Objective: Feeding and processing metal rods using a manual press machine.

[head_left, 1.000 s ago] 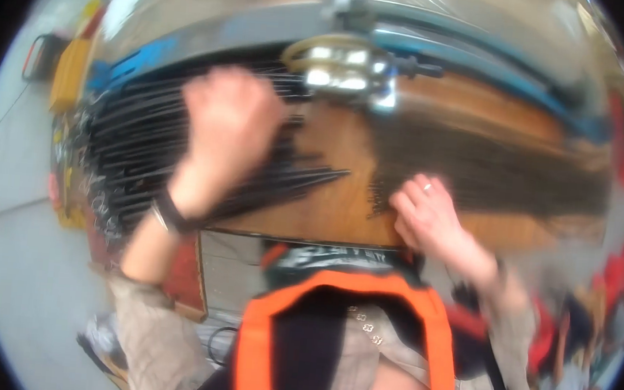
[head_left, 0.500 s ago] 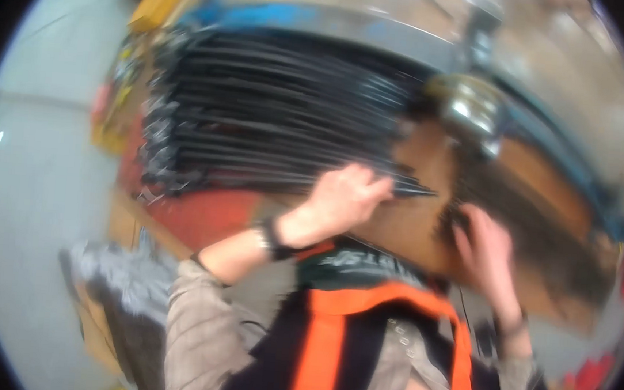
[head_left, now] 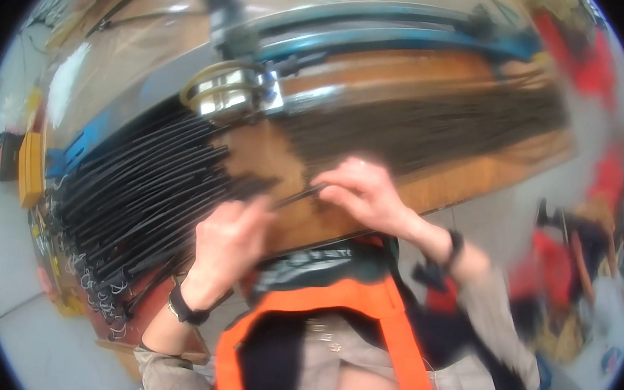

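My left hand (head_left: 231, 240), smeared by motion, is closed around one long thin black tube (head_left: 297, 196) by the bundle's near edge. My right hand (head_left: 362, 193) pinches the far end of that tube between thumb and fingers. Between the two hands a short stretch of it shows above the wooden bench top. Many more black tubes (head_left: 145, 171) lie side by side to the left, with pale wire-like loops (head_left: 103, 288) at their left ends. On the right a flat mass of thin dark strands (head_left: 434, 128) covers the bench.
A shiny metal fixture (head_left: 224, 99) stands on the bench beyond my hands, with a yellowish ring around it. Blue rails (head_left: 375, 39) run along the back. A yellow box (head_left: 32, 169) sits at far left. Other people in red (head_left: 552, 265) are to the right.
My view has swung to the right, so the tubes and fixture appear further left. My right hand has come up to the tube end and closed on it; my left hand stays at the bundle.
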Demonstrator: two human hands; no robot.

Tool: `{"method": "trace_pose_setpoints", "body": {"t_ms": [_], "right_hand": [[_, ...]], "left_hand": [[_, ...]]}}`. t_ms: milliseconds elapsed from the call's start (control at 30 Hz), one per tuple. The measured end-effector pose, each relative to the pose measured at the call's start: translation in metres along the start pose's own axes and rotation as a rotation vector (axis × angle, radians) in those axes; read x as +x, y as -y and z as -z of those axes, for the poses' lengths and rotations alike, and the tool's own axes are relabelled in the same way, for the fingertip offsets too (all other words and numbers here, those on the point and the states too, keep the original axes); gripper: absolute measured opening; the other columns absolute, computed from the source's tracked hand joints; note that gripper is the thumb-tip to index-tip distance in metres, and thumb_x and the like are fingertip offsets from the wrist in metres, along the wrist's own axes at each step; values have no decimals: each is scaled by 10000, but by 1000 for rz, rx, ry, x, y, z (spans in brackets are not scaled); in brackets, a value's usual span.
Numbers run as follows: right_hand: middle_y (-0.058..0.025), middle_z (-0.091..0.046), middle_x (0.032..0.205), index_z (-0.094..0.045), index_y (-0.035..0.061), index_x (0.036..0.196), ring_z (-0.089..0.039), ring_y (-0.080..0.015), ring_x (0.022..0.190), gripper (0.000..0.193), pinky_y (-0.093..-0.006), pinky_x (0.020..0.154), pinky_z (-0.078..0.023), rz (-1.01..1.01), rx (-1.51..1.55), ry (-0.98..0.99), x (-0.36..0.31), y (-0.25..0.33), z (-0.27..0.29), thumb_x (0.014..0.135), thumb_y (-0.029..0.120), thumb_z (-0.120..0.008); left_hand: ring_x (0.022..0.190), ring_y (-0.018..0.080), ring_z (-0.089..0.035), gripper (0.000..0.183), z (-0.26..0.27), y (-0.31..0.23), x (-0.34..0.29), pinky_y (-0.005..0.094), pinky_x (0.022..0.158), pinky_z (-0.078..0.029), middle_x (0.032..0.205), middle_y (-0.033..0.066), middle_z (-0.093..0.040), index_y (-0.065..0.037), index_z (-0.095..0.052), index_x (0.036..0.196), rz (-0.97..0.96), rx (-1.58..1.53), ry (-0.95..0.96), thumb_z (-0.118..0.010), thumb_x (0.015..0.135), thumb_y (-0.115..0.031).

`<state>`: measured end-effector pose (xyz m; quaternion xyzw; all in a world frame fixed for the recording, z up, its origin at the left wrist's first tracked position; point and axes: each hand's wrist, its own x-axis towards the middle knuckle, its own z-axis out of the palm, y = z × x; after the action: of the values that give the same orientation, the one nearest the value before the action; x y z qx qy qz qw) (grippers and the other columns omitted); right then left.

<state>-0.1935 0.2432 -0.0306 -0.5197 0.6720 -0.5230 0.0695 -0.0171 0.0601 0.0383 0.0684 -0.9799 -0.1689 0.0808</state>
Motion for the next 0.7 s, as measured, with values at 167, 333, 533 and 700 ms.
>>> {"method": "trace_pose_setpoints", "body": {"t_ms": [167,333,533,700], "right_hand": [[-4,-549,655,-693,122,994,-547,-193,644,276,-334,506,-446,199,-297,-125,-7,-8,16,774,265,-777],[4,-549,734,-650,85,1225,-580,-167,737,496,-299,502,-466,535,-404,40,-11,-9,12,781,275,-759],[-20,-551,811,-458,8,1413,-619,-188,770,685,-291,498,-483,430,-573,104,8,-8,39,783,179,-669],[-51,-591,849,-417,0,1443,-632,-213,769,717,-300,516,-493,253,-711,363,13,-1,62,788,165,-656]], "left_hand": [[623,327,-606,115,4,-9,10,435,542,-489,691,127,-588,-115,-672,1000,-34,-97,104,-637,901,-161],[707,409,-634,130,30,-11,22,488,604,-495,758,200,-645,-32,-624,945,131,-230,616,-595,930,-158],[680,387,-634,143,21,-23,63,472,596,-502,748,176,-635,-32,-546,861,-125,168,383,-596,918,-153],[687,350,-626,117,30,-38,104,450,586,-501,757,146,-617,-47,-550,851,-308,322,317,-616,890,-135]]}}
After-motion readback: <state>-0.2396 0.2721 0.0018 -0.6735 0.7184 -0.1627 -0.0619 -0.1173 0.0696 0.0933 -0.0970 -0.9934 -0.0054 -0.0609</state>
